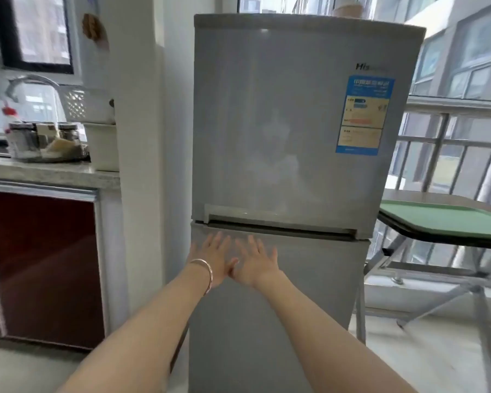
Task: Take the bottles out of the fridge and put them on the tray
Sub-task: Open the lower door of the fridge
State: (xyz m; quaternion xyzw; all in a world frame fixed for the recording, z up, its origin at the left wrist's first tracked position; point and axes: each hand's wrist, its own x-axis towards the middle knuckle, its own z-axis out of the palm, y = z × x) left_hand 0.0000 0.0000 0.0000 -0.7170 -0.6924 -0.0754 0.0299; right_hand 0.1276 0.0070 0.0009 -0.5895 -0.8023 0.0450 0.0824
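The fridge [295,123] stands shut (bottles unseen, presumably inside). Right of it, the tray [448,221] waits. Below its door seam, left hand [214,258] and right hand [257,263] spread empty; opening a door comes next.

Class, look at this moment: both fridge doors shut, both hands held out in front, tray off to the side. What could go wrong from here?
1. The green tray overhangs the folding table edge; loaded bottles might tip it.
2. Left hand and right hand are at the lower door, below the handle slot; they may open the wrong compartment.
3. No bottles are visible, so their position and weight are unknown.
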